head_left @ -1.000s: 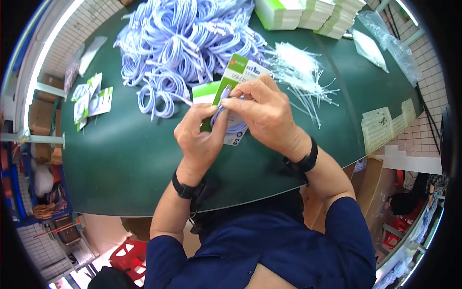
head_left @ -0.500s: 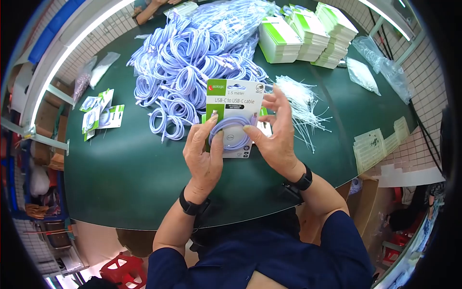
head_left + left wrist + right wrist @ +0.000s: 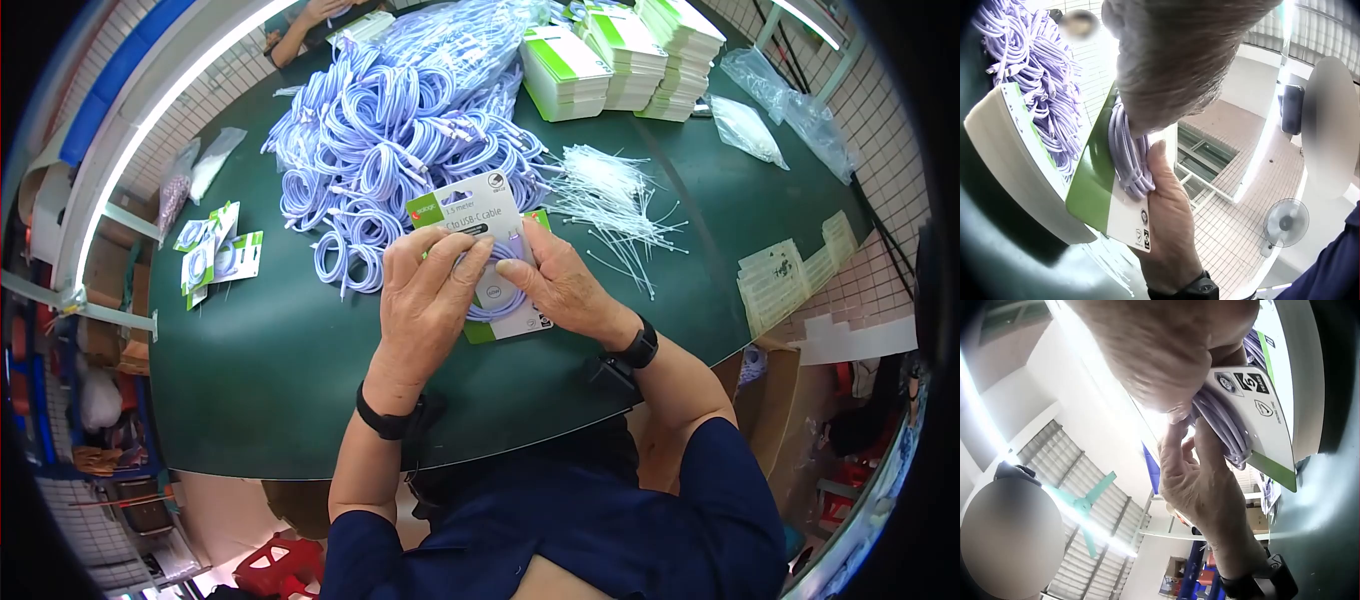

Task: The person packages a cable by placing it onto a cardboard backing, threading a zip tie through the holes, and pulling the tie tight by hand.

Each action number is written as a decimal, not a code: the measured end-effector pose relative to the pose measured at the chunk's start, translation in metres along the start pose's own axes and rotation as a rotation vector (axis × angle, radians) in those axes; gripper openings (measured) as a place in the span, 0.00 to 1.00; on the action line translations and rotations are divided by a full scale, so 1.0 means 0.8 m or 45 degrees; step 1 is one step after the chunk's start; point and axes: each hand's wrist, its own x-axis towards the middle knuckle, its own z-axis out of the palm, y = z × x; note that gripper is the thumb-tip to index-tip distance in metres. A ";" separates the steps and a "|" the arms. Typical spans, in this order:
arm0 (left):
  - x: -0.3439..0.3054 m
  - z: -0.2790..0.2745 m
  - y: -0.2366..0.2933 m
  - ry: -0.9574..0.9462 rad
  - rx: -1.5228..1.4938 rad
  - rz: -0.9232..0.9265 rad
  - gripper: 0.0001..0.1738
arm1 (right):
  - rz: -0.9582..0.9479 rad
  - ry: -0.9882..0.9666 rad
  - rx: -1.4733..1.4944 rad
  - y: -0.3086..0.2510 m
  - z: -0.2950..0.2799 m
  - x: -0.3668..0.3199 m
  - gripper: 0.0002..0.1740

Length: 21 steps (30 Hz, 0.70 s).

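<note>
We are holding a printed card with a lilac cable coil against its face, tilted above the desk, between the near edge and the heap of cables sprawling toward the far edge. Our left grip is pinching the coil, its own fingers hiding the exact spot; our right grip is grasping the card by its right side, thumb pressing on the coil and fingers going out of sight behind. We are judging that the main danger is coming from uneven force: if the left grip is tugging harder than the right thumb is bracing, the coil could be sliding askew and covering the print. Squeezing too hard could be creasing the card. If both grips are easing together, the card could be dropping toward the loose ties lying nearer the desk's right edge.
</note>
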 end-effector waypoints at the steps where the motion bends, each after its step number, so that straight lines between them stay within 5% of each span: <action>1: 0.001 -0.001 0.001 -0.011 -0.023 -0.004 0.29 | -0.029 -0.026 -0.034 -0.001 -0.002 -0.001 0.24; 13: -0.014 0.006 0.012 0.129 -0.135 -0.042 0.19 | -0.048 -0.078 0.205 -0.011 0.001 -0.005 0.23; 21: -0.005 0.015 0.017 0.147 -0.157 -0.090 0.18 | -0.118 0.038 0.009 -0.005 0.005 -0.001 0.24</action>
